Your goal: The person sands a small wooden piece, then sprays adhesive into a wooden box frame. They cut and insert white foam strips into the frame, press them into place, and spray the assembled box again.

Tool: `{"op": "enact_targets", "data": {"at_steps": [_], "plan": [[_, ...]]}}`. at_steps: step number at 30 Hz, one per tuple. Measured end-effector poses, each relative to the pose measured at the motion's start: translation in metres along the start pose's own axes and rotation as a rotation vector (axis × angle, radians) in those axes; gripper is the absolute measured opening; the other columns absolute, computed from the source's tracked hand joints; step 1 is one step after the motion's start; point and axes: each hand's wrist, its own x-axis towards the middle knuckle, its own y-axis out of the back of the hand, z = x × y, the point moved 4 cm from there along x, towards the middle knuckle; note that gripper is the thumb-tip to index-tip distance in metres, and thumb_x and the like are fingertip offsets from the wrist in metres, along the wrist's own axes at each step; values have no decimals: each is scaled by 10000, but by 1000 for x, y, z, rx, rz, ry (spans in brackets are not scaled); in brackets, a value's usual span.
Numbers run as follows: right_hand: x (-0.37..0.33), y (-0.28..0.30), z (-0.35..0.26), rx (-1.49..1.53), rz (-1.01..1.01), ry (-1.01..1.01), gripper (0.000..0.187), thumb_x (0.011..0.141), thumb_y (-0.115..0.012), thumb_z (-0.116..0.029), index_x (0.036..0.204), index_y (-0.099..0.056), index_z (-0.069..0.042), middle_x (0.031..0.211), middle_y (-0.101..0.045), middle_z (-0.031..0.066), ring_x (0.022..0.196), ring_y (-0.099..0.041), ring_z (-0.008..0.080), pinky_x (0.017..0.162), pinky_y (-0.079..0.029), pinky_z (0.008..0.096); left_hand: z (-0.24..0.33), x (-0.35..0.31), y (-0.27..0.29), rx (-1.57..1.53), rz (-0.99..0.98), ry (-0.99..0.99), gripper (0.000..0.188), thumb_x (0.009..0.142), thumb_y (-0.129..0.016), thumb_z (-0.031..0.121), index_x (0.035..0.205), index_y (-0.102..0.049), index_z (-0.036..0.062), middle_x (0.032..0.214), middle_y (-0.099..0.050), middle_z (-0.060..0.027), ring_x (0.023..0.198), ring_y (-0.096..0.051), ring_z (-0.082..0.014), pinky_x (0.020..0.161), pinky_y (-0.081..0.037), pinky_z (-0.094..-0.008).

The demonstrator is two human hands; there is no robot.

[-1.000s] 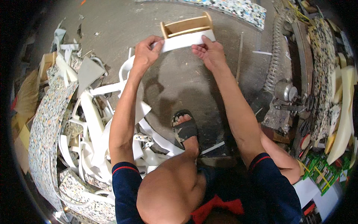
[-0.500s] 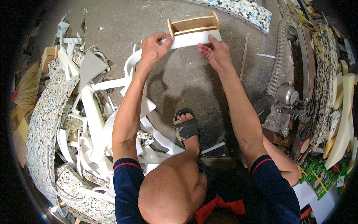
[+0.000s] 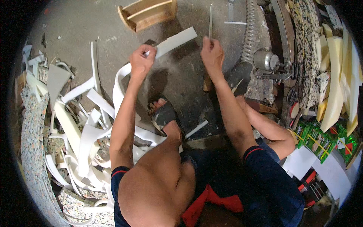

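Note:
A long white foam strip (image 3: 176, 42) is pinched in my left hand (image 3: 142, 60). Its free end points up and to the right, while the rest curls down beside my left forearm. My right hand (image 3: 212, 55) has its fingers curled around a long, thin-bladed knife (image 3: 211, 20). The blade shows beyond my fingers, and what looks like its wooden handle shows below the hand. Farther off on the floor sits a small wooden frame (image 3: 151, 15) with curved ends and slats.
White foam offcuts (image 3: 85, 151) pile up at the left beside speckled foam sheets (image 3: 34, 151). On the right are a coiled hose (image 3: 249, 34), a round metal part (image 3: 266, 59), yellowish foam pieces (image 3: 332, 83) and green packets (image 3: 317, 142). My sandalled foot (image 3: 162, 113) stands between my arms.
My right hand has let go of the foam strip and moved to the knife on the floor. My left hand still holds the strip, now tilted upward. The view has shifted to the right.

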Motion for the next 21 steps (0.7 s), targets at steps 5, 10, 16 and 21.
{"op": "enact_targets", "data": {"at_steps": [5, 10, 16, 21], "plan": [[-58, 12, 37, -426, -171, -103, 531, 862, -711, -321, 1228, -516, 12, 1132, -589, 245, 1017, -627, 438, 871, -510, 519, -33, -14, -38, 317, -55, -71, 268, 871, -664, 304, 940, -724, 52, 867, -719, -136, 838, -668, -297, 774, -477, -433], [-58, 5, 52, -371, -248, -229, 542, 799, -725, -304, 1180, -560, 44, 1127, -646, 284, 1069, -633, 428, 915, -499, 485, -25, -19, -40, 521, -12, -111, 277, 859, -654, 331, 914, -725, 69, 929, -695, -166, 930, -645, -378, 808, -442, -481], [-133, 24, 56, -111, -366, -61, 469, 854, -661, -221, 1182, -464, 50, 962, -647, 303, 879, -658, 478, 747, -511, 528, -32, -25, -39, 481, 28, -45, 276, 851, -671, 318, 937, -708, 58, 942, -686, -165, 982, -635, -347, 853, -412, -476], [-203, 19, 64, -185, -609, 126, 428, 952, -597, -236, 1251, -418, 12, 974, -660, 286, 847, -672, 454, 714, -532, 530, -33, -25, -45, 512, 47, -65, 229, 850, -683, 315, 935, -696, 102, 931, -665, -106, 940, -609, -334, 840, -384, -463]]}}
